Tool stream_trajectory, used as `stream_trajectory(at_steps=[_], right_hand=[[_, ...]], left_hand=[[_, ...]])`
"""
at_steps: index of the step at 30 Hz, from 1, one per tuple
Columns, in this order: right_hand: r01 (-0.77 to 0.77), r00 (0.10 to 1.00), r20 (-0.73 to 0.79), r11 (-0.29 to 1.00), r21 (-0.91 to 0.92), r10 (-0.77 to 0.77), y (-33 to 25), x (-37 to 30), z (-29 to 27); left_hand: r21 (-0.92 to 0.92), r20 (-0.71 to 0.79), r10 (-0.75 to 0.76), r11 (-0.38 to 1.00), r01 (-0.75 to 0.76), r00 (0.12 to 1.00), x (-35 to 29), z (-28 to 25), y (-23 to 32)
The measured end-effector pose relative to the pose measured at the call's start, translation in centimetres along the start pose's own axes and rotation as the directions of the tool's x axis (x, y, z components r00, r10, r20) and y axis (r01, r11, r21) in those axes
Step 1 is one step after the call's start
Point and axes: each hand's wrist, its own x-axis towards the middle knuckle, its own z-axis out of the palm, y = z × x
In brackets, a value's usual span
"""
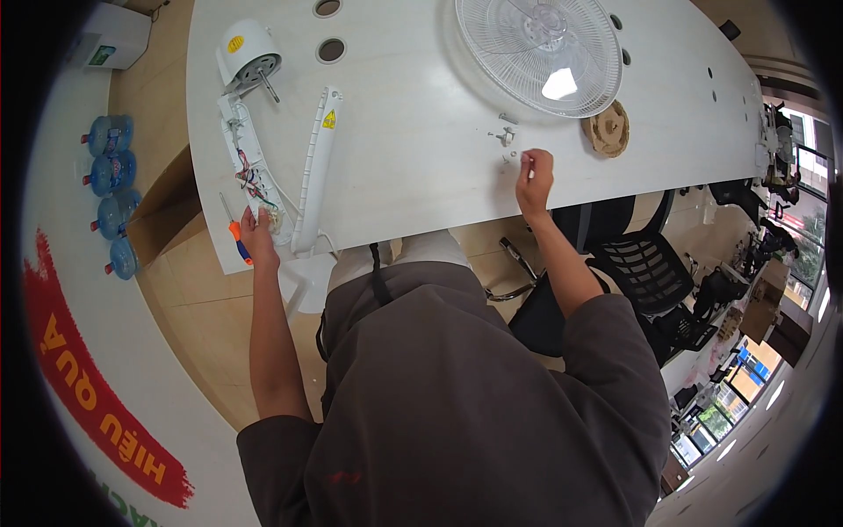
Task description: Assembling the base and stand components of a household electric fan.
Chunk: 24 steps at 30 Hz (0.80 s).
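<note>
On a white table (413, 132) lie the parts of a taken-apart fan. My left hand (259, 235) rests at the near end of an opened white stand column (250, 171) with coloured wires showing inside; its long white cover (314, 171) lies beside it. An orange-handled screwdriver (235, 233) lies just left of that hand. My right hand (534, 176) pinches a small white part above the table's near edge, next to a few small screws and fittings (505, 136). A white fan grille (537, 53) lies beyond.
A white fan motor housing (248, 57) with its shaft sits at the far left of the table. A brown round disc (608, 130) lies by the grille. A black office chair (645, 263) stands to my right. Blue water bottles (112, 189) line the floor at left.
</note>
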Motion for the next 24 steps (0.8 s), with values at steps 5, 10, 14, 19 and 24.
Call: stream_trajectory(at_steps=[5, 10, 14, 19, 24], right_hand=[[-0.243, 0.961, -0.132, 0.97, 0.015, 0.242, -4.9, -4.0, 0.1], [-0.473, 0.772, 0.575, 0.849, 0.236, 0.27, -14.3, -7.9, 9.8], [-0.497, 0.692, 0.686, 0.838, 0.226, 0.225, -21.7, -7.7, 18.7], [-0.54, 0.672, 0.636, 0.838, 0.07, 0.38, -25.4, -6.2, 23.9], [-0.482, 0.703, 0.631, 0.872, 0.085, 0.327, -23.5, -6.2, 23.3]], left_hand=[[0.014, 0.017, 0.016, 1.0, -0.017, 1.0, -0.3, 0.1, 0.5], [-0.091, 0.174, 0.069, 0.994, -0.054, 0.982, -0.4, 0.3, 3.2], [0.018, 0.28, 0.029, 0.999, -0.035, 0.96, -0.2, 0.7, 4.7], [0.173, 0.241, 0.008, 0.984, -0.051, 0.971, -0.6, 1.7, 4.6], [0.317, 0.154, 0.103, 0.937, -0.148, 0.983, -1.8, 2.4, 4.9]])
